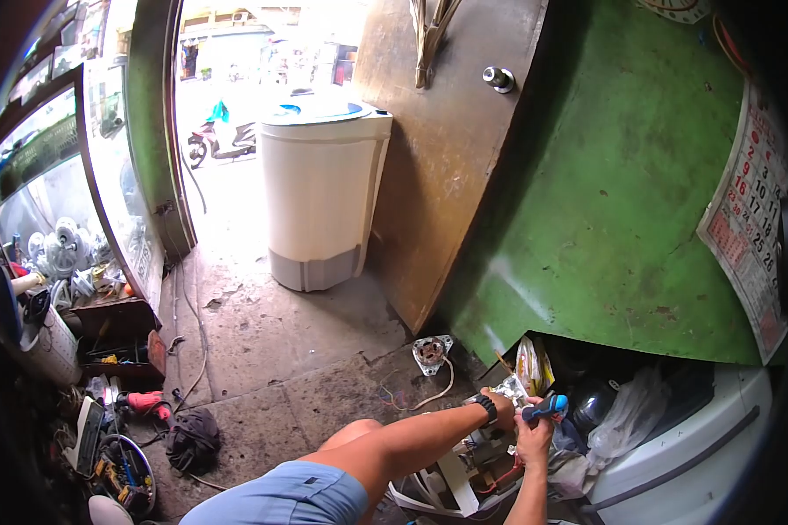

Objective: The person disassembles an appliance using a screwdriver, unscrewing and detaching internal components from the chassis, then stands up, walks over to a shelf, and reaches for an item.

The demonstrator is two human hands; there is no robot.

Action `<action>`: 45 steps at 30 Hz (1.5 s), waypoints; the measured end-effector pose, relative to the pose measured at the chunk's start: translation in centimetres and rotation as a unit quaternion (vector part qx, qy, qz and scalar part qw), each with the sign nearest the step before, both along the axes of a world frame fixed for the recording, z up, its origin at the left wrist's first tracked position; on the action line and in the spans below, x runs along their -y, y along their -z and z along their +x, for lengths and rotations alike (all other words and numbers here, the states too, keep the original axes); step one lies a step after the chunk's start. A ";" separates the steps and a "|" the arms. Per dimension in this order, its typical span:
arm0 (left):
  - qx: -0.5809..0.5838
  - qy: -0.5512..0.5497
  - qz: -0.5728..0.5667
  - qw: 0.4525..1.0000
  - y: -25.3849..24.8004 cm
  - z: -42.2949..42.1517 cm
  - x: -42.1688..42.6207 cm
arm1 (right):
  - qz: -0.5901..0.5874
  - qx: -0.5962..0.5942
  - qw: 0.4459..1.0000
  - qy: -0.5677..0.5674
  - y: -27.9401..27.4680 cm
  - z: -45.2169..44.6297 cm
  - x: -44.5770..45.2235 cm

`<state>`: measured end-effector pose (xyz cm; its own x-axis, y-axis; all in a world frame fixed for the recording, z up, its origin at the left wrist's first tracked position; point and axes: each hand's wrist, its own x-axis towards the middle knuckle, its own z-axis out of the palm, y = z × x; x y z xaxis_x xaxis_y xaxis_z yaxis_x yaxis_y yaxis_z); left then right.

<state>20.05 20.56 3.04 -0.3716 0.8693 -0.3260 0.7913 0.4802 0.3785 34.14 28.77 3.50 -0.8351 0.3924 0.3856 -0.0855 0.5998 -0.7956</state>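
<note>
My right hand is closed around a screwdriver with a dark and bright blue handle. Its tip is hidden. Close beside it, my left hand, with a black band on the wrist, is closed at a pale part; what its fingers hold is too small to make out. Below both hands lies an opened appliance body with a white panel, wires and a red piece inside. A round motor with a pale cable rests on the floor beyond my hands.
A white tub washer stands in the doorway by a brown door. To the right lie plastic bags and a white appliance shell. A tool bucket, a black bag and a red-handled tool sit at left.
</note>
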 end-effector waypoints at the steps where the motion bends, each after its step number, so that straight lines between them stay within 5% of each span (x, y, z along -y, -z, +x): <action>1: 0.014 0.004 -0.009 1.000 -0.1 -0.1 -0.1 | -0.026 -0.007 1.000 -0.015 0.1 0.1 -0.1; 9: 0.010 0.017 -0.019 1.000 1.6 -0.4 -1.3 | -0.083 -0.064 0.993 0.046 1.9 -0.5 -0.3; 12: 0.002 0.007 0.001 1.000 2.4 -0.4 -1.6 | 0.018 -0.004 0.997 0.077 1.4 -0.1 -0.3; 20: 0.022 -0.002 -0.018 1.000 0.7 0.0 -0.5 | -0.108 0.003 0.994 0.001 -0.2 0.0 0.5; 27: 0.020 -0.043 0.033 0.998 -0.6 0.6 0.9 | -0.016 -0.010 1.000 0.017 0.8 0.2 0.8; 34: 0.034 -0.014 0.029 0.999 -1.6 0.5 1.4 | -0.124 -0.065 0.990 0.017 0.8 -0.5 1.4; 37: 0.015 -0.005 0.000 1.000 -0.9 0.2 0.9 | 0.083 -0.033 0.994 0.063 -0.5 -0.5 1.4; 41: 0.016 -0.006 0.023 1.000 1.0 -0.2 0.3 | -0.114 -0.003 0.994 -0.003 -0.3 -0.2 0.2; 45: 0.014 0.008 0.006 1.000 -0.1 0.0 0.1 | -0.086 0.000 0.996 -0.018 1.0 -0.2 -0.7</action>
<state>20.04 20.43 3.10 -0.3483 0.8792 -0.3251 0.7885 0.4624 0.4056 33.97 29.48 2.50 -0.8495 0.4227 0.3157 -0.1042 0.4521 -0.8858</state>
